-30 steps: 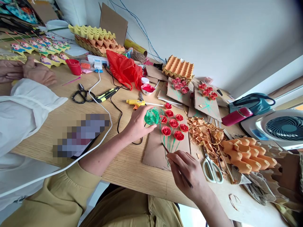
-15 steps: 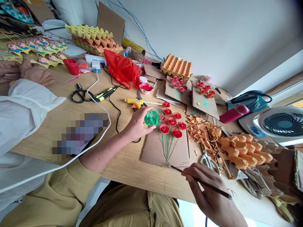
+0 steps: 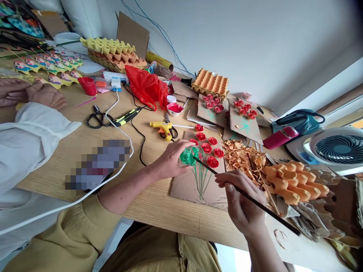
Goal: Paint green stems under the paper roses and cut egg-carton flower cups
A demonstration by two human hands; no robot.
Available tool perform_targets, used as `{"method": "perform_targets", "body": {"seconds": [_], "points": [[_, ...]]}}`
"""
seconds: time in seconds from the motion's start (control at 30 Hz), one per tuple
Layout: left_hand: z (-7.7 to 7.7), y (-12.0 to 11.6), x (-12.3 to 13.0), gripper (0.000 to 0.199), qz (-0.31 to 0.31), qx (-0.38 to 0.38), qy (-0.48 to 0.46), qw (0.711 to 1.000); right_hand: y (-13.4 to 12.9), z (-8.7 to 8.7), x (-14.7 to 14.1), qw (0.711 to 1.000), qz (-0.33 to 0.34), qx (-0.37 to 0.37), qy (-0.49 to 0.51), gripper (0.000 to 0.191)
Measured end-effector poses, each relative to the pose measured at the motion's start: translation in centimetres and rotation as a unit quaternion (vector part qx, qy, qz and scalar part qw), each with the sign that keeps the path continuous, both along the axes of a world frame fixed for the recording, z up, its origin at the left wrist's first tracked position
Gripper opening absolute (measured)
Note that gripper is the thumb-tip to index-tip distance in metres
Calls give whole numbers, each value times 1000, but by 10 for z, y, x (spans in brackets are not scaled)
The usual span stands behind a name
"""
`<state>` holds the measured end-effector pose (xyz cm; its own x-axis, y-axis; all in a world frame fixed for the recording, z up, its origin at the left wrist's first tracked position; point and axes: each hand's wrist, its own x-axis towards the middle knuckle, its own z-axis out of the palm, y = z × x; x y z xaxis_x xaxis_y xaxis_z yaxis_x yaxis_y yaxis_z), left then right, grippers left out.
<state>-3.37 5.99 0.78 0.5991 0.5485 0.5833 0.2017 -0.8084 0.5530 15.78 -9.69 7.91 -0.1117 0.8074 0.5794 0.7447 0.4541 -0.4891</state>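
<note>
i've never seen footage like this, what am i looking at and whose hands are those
There is no robot here: one camera, worn on a person's head, looks forward and down at their own two bare hands. The left hand holds a clear cup of green paint; the right hand holds a thin dark brush, its tip in the cup. Below them lies a cardboard sheet with red paper-like roses and painted green stems. Around it on the wooden table are a yellow glue gun, a bowl of red paint and egg trays. The hands at far left belong to another person in white sleeves.
</note>
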Motion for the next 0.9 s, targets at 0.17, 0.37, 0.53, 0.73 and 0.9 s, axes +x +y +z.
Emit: {"method": "perform_targets", "body": {"seconds": [0.17, 0.37, 0.53, 0.73, 0.9], "points": [[1, -4, 1, 65, -12, -3, 13, 1000, 13, -6, -4, 999, -9, -27, -37, 18], [1, -4, 1, 67, -17, 3, 18, 1000, 16, -6, -3, 997, -17, -31, -63, 15], [-2, -3, 2, 70, -10, 4, 24, 1000, 11, -6, 2, 999, -34, -4, -5, 15], [-4, 2, 2, 64, 23, 13, 16, 1000, -4, -6, 11, 995, -62, 50, 65, 19], [-6, 9, 1, 63, 64, 22, -3, 998, -13, -22, 18, 997, -71, 3, 19, 17]]}}
